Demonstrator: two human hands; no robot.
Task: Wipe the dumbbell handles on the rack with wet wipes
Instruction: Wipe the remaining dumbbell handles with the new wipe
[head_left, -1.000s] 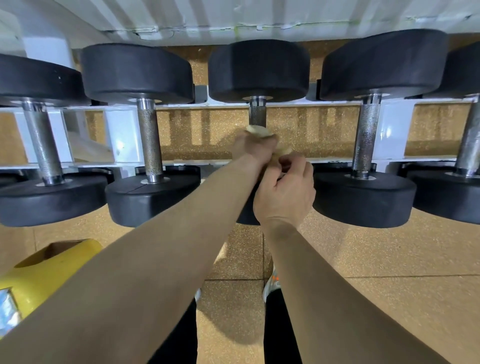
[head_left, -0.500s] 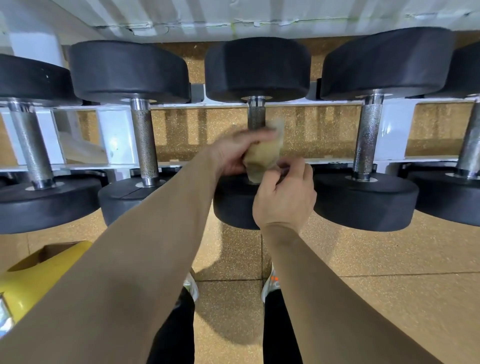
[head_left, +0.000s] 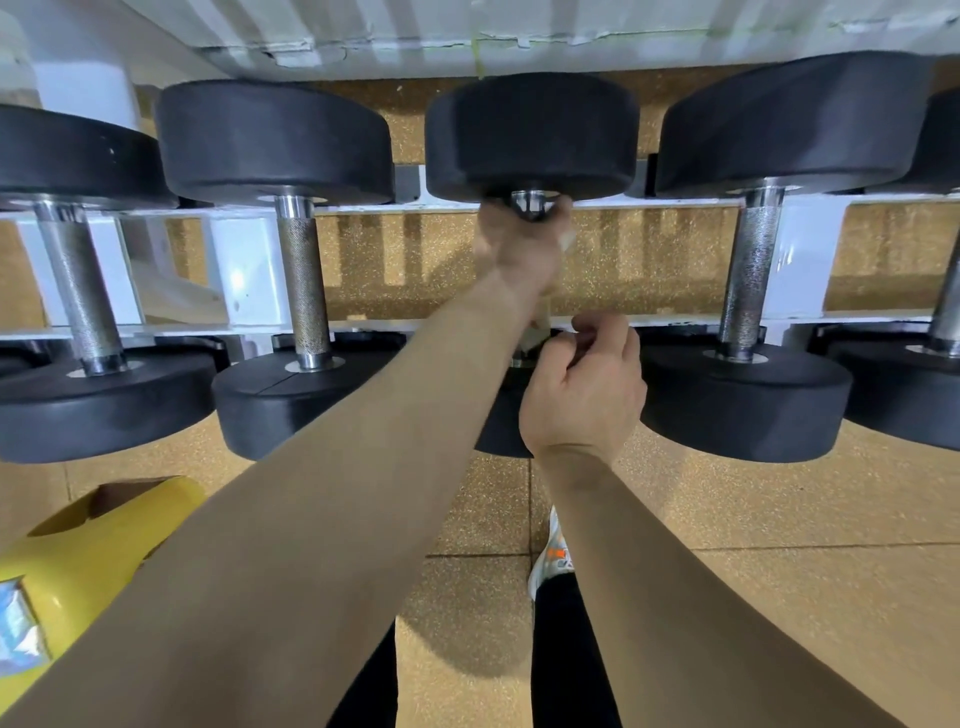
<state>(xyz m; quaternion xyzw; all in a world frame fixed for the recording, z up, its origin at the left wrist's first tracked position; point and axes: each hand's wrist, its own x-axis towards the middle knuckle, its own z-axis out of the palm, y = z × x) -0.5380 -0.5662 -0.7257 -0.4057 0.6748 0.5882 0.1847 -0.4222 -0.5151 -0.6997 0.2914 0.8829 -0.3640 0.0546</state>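
Left hand (head_left: 519, 249) gripping middle dumbbell handle (head_left: 530, 205) at its far end, wet wipe (head_left: 541, 319) trailing nearer, right hand (head_left: 584, 384) pinching wipe's near end.

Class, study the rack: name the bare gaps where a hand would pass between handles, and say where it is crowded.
Free: the gap between the second handle from left and the left hand; the gap between the right hand and the fourth handle; bare floor right of the right arm. Crowded: the middle handle, gripped by both hands with the wipe.
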